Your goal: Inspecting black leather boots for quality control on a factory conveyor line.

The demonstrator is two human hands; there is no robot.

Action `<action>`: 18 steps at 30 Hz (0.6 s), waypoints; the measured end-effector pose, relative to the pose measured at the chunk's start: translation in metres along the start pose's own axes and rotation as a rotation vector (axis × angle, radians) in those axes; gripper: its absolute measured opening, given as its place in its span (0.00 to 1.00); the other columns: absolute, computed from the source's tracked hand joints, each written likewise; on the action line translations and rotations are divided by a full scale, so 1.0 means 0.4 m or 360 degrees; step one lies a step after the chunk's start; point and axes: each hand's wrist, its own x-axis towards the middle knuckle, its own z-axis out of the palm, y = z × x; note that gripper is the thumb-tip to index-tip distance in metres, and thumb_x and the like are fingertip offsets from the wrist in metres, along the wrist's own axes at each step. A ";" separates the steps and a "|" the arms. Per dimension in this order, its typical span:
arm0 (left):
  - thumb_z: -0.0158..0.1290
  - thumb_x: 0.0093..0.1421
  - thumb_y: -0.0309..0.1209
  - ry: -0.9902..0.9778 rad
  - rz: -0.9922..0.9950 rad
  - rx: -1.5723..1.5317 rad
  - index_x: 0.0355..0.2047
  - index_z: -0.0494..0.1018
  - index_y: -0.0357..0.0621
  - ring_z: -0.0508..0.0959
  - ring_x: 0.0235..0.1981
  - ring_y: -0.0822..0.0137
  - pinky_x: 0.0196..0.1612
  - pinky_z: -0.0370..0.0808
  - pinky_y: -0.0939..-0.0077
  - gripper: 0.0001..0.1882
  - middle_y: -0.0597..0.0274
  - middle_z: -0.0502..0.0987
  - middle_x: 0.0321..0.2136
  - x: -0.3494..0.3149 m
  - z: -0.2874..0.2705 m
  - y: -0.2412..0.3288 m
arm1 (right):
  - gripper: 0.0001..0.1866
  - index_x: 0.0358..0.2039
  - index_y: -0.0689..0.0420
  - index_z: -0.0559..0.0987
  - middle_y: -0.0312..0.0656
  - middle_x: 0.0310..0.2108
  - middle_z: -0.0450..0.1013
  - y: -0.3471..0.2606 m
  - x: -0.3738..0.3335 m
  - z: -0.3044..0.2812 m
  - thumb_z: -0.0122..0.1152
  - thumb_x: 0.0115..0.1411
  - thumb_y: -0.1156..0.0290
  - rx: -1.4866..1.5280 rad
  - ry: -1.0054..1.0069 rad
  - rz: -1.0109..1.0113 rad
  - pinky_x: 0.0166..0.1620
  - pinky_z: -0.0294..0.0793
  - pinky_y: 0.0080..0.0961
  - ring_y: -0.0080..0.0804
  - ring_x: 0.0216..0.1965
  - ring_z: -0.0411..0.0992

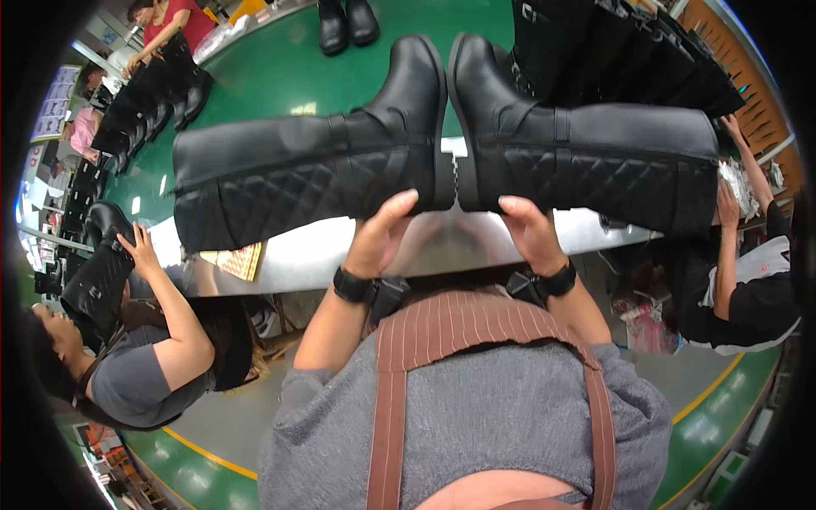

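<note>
Two tall black boots with quilted shafts lie on their sides in front of me, soles facing each other in the middle. My left hand [379,238] grips the left boot [280,166] at its heel, thumb on top and fingers hidden beneath. At the heel of the right boot [603,161], my right hand [534,236] holds on the same way, its fingers also out of sight. The shafts point outward to either side, and the soles stand close together, almost touching.
A green worktable [255,85] with a metal front edge [323,255] runs before me. Black boots stand in rows at the left [153,110] and upper right [595,51], with a pair [347,25] at the back. Co-workers [161,357] sit close on both sides; patterned paper [242,261] lies near the edge.
</note>
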 end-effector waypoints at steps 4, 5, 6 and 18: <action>0.59 0.57 0.24 0.0386 0.0412 0.1141 0.50 0.71 0.35 0.75 0.45 0.71 0.52 0.72 0.75 0.20 0.62 0.75 0.46 0.010 -0.014 -0.015 | 0.20 0.49 0.63 0.75 0.39 0.49 0.72 -0.015 0.001 0.052 0.63 0.55 0.74 -0.1067 0.0034 -0.0615 0.53 0.69 0.26 0.26 0.48 0.69; 0.59 0.58 0.30 0.0481 0.0318 0.1345 0.51 0.71 0.36 0.74 0.46 0.72 0.52 0.71 0.76 0.21 0.61 0.75 0.46 0.008 -0.011 -0.022 | 0.23 0.50 0.61 0.74 0.41 0.50 0.72 -0.015 -0.001 0.073 0.66 0.54 0.69 -0.1265 0.0238 -0.0411 0.58 0.63 0.28 0.31 0.52 0.68; 0.58 0.59 0.31 0.0514 0.0278 0.1348 0.52 0.70 0.37 0.73 0.47 0.72 0.52 0.71 0.76 0.21 0.61 0.75 0.46 0.005 -0.006 -0.025 | 0.30 0.55 0.60 0.70 0.44 0.55 0.67 -0.021 0.007 0.090 0.64 0.50 0.69 -0.1595 0.0219 -0.0481 0.62 0.57 0.32 0.37 0.57 0.63; 0.49 0.64 0.39 0.0291 0.1205 0.1962 0.60 0.60 0.43 0.72 0.49 0.70 0.53 0.70 0.75 0.27 0.61 0.71 0.51 -0.041 0.090 0.039 | 0.27 0.60 0.57 0.65 0.42 0.57 0.66 -0.032 0.154 0.071 0.48 0.67 0.54 0.0111 -0.0349 -0.0007 0.58 0.65 0.28 0.29 0.53 0.68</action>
